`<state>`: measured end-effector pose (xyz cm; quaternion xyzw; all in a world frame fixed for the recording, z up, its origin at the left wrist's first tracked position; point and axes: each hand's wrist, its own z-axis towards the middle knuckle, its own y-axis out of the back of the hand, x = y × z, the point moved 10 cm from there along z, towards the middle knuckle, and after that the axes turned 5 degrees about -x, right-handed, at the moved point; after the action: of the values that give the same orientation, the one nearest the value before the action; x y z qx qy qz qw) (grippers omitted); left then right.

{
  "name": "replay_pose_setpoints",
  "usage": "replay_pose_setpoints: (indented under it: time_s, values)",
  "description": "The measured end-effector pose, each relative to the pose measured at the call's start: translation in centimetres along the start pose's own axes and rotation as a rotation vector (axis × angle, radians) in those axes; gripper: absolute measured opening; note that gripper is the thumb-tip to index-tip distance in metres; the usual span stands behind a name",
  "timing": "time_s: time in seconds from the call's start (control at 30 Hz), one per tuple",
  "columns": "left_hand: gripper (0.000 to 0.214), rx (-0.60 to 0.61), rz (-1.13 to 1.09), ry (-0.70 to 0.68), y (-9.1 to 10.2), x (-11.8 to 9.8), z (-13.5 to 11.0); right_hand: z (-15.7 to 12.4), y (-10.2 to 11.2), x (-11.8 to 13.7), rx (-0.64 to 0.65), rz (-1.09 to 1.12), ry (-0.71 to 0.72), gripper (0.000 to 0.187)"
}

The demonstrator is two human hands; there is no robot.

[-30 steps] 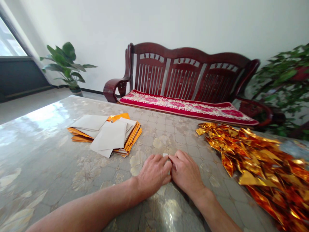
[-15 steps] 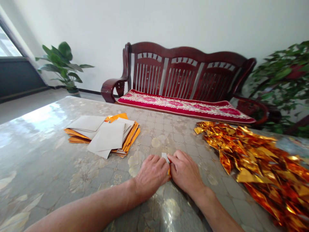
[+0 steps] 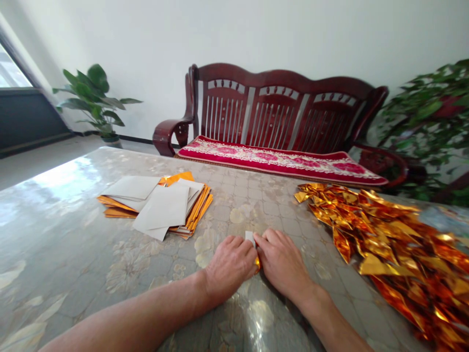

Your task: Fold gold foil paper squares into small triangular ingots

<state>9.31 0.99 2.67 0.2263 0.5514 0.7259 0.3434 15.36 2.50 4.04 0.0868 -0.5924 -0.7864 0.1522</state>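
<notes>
Between my two hands is a sheet of gold foil paper point(image 3: 257, 264), mostly hidden by them. Its pale backing shows at the far end and a bit of shiny gold at the near end. My left hand point(image 3: 233, 261) is closed on its left side, knuckles up. From the right, my right hand point(image 3: 281, 258) pinches it, thumb and fingers pressed together near the top. Both hands rest low at the table, almost touching each other. Left of them lies a stack of foil paper sheets point(image 3: 164, 208), several with the pale side up.
Folded gold foil pieces point(image 3: 388, 244) form a large heap on the right of the patterned table point(image 3: 154, 293). Beyond the table stands a dark red wooden bench point(image 3: 271, 112) with a red floral cushion point(image 3: 269, 157). Potted plants point(image 3: 97, 98) flank it.
Slightly more gold foil shows between the hands at the near end. My right hand has shifted a little; the stack and the heap are unchanged.
</notes>
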Motion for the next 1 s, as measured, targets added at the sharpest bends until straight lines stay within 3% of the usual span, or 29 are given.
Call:
replay_pose_setpoints:
  time_s: [0.4, 0.7, 0.83, 1.0]
  values:
    - [0.015, -0.060, -0.027, -0.028, 0.3, -0.4, 0.1, 0.1, -0.3, -0.9, 0.037, 0.087, 0.004, 0.026]
    - [0.014, -0.035, 0.028, -0.070, -0.1, -0.8, 0.1, 0.7, -1.7, -3.6, 0.089, 0.438, -0.062, 0.047]
    - [0.014, -0.057, 0.044, -0.109, 0.1, -1.1, 0.3, 0.8, -2.2, -4.8, 0.055, 0.621, -0.113, 0.049]
    - [0.011, -0.072, 0.046, -0.158, 0.0, -1.4, 0.5, 0.6, -2.3, -5.6, 0.001, 0.658, -0.072, 0.048]
